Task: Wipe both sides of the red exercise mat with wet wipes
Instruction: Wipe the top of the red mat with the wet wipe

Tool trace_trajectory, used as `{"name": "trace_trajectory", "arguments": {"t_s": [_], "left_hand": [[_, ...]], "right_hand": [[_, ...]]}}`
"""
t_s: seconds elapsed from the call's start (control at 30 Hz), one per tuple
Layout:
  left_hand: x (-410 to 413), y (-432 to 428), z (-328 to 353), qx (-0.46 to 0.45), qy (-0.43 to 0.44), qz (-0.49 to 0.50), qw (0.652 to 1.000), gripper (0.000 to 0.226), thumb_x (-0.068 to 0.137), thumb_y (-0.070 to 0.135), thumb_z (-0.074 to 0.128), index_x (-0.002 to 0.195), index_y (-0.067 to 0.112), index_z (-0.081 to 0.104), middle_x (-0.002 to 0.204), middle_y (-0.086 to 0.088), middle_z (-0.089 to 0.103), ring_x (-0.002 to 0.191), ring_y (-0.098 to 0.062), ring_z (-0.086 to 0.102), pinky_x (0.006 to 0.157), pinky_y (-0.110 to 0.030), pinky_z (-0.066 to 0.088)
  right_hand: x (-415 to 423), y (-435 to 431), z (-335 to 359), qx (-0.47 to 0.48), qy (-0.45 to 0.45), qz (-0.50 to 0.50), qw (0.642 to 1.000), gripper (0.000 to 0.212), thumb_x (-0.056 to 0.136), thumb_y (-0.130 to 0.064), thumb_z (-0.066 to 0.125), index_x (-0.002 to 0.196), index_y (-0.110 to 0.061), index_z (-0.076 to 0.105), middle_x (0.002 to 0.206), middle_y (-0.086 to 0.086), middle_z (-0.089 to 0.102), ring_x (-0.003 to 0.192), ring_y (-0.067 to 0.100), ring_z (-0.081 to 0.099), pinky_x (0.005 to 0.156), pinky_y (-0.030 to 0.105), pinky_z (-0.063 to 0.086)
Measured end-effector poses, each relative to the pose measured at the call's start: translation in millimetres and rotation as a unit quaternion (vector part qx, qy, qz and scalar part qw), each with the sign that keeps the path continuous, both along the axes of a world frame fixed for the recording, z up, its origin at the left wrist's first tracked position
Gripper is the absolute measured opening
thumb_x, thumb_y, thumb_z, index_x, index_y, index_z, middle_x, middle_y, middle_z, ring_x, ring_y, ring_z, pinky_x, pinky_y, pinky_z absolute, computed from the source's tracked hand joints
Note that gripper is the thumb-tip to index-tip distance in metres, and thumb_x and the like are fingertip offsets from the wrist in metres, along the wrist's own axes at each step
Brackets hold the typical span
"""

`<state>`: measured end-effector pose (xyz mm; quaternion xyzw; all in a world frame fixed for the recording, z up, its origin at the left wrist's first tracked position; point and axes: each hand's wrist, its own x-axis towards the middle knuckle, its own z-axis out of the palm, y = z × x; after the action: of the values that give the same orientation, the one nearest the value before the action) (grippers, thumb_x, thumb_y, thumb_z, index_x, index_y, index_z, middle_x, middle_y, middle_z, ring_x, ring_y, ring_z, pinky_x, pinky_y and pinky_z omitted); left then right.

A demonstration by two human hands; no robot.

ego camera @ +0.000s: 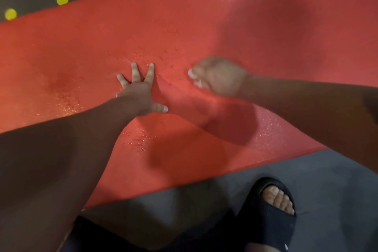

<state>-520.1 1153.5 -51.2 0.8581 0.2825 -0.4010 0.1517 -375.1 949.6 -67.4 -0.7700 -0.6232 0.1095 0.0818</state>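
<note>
Mat [204,26]: red foam sheet, flat on the grey floor [306,180], running diagonally across your view with its near edge just beyond your sandal [272,210]. It looks light, soft and floppy, and the wet glints suggest a slick face, so to turn it you would best take the near edge or a corner with both hands, not the middle. Left hand [141,92]: fingers spread straight, pressed on the mat as your anchor; right hand [218,76]: near it over the mat, fingers curled under, white at the tips, too blurred to tell wipe from nails.
</note>
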Motion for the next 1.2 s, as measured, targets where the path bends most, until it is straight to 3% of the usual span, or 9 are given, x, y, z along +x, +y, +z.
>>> {"name": "trace_trajectory", "arguments": {"t_s": [0.13, 0.37, 0.57, 0.7, 0.83, 0.9, 1.0, 1.07, 1.2], "left_hand": [[-2.2, 0.9, 3.2, -0.009, -0.015, 0.005, 1.0, 0.141, 0.064, 0.062, 0.086, 0.152, 0.051, -0.023, 0.161, 0.004, -0.037, 0.148, -0.048, -0.026, 0.115, -0.07, 0.025], [-2.0, -1.8, -1.5, -0.002, -0.01, 0.008, 1.0, 0.141, 0.065, 0.062, 0.086, 0.151, 0.05, -0.025, 0.16, 0.002, -0.039, 0.146, -0.05, -0.027, 0.115, -0.071, 0.021], [0.0, -4.8, -2.2, -0.002, -0.006, 0.012, 1.0, 0.141, 0.066, 0.062, 0.085, 0.151, 0.048, -0.027, 0.159, -0.001, -0.042, 0.144, -0.052, -0.029, 0.115, -0.073, 0.019], [0.7, -4.6, -3.4, -0.003, -0.008, 0.015, 1.0, 0.141, 0.067, 0.061, 0.085, 0.15, 0.048, -0.028, 0.157, 0.0, -0.044, 0.144, -0.051, -0.031, 0.115, -0.073, 0.019], [1.8, 0.4, 1.2, 0.007, -0.002, 0.001, 1.0, 0.14, 0.066, 0.064, 0.084, 0.151, 0.049, -0.026, 0.16, 0.002, -0.039, 0.148, -0.048, -0.024, 0.115, -0.07, 0.025], [2.8, 8.9, 6.9, 0.021, -0.008, -0.018, 1.0, 0.138, 0.065, 0.066, 0.083, 0.154, 0.048, -0.02, 0.166, 0.004, -0.028, 0.153, -0.046, -0.011, 0.115, -0.067, 0.028], [8.5, 26.5, 15.5, 0.081, -0.027, -0.031, 0.996, 0.139, 0.064, 0.068, 0.082, 0.159, 0.035, -0.013, 0.17, 0.004, -0.009, 0.154, -0.037, 0.012, 0.115, -0.061, 0.032], [16.1, 37.9, 18.6, 0.105, -0.025, -0.015, 0.994, 0.141, 0.065, 0.068, 0.082, 0.159, 0.032, -0.017, 0.17, 0.002, -0.01, 0.154, -0.039, 0.006, 0.116, -0.064, 0.029], [27.4, 47.8, 9.9, 0.087, 0.012, 0.006, 0.996, 0.145, 0.064, 0.069, 0.082, 0.155, 0.036, -0.026, 0.166, -0.002, -0.028, 0.151, -0.047, -0.017, 0.119, -0.067, 0.017]], "right_hand": [[17.5, 9.9, -3.5, -0.022, 0.001, -0.127, 0.992, 0.024, 0.094, -0.026, 0.054, 0.109, -0.006, 0.056, 0.098, 0.02, 0.062, 0.092, 0.042, 0.061, 0.08, 0.047, 0.05], [-48.3, -12.2, 5.9, -0.003, 0.045, 0.162, 0.986, 0.019, 0.094, -0.024, 0.061, 0.108, -0.012, 0.062, 0.09, 0.007, 0.061, 0.082, 0.029, 0.057, 0.076, 0.036, 0.048], [17.9, 10.1, -6.3, -0.019, -0.012, -0.145, 0.989, 0.028, 0.095, -0.032, 0.057, 0.112, -0.01, 0.059, 0.104, 0.017, 0.063, 0.095, 0.039, 0.06, 0.083, 0.043, 0.048], [-37.9, 6.0, -5.5, 0.015, 0.038, 0.007, 0.999, 0.019, 0.092, -0.018, 0.06, 0.11, -0.012, 0.057, 0.096, 0.012, 0.064, 0.085, 0.034, 0.061, 0.073, 0.039, 0.05], [-48.2, -2.1, -4.5, 0.018, 0.029, 0.12, 0.992, 0.017, 0.099, -0.029, 0.056, 0.107, -0.015, 0.06, 0.092, 0.006, 0.061, 0.085, 0.029, 0.059, 0.076, 0.039, 0.051], [-21.0, 6.9, -6.3, 0.012, 0.009, 0.082, 0.997, 0.021, 0.096, -0.035, 0.058, 0.107, -0.018, 0.059, 0.096, 0.006, 0.062, 0.089, 0.03, 0.06, 0.077, 0.038, 0.051], [24.8, 24.9, -4.2, 0.004, -0.014, -0.119, 0.993, 0.025, 0.093, -0.033, 0.06, 0.109, -0.014, 0.058, 0.098, 0.014, 0.062, 0.091, 0.037, 0.061, 0.077, 0.043, 0.049], [27.4, 33.0, -4.4, -0.009, -0.021, -0.187, 0.982, 0.026, 0.094, -0.029, 0.057, 0.11, -0.009, 0.057, 0.1, 0.018, 0.062, 0.093, 0.041, 0.06, 0.079, 0.045, 0.048], [-18.9, 28.5, -8.4, 0.018, 0.019, -0.009, 1.0, 0.024, 0.089, -0.021, 0.061, 0.111, -0.011, 0.058, 0.094, 0.012, 0.063, 0.084, 0.034, 0.061, 0.075, 0.039, 0.051]]}}
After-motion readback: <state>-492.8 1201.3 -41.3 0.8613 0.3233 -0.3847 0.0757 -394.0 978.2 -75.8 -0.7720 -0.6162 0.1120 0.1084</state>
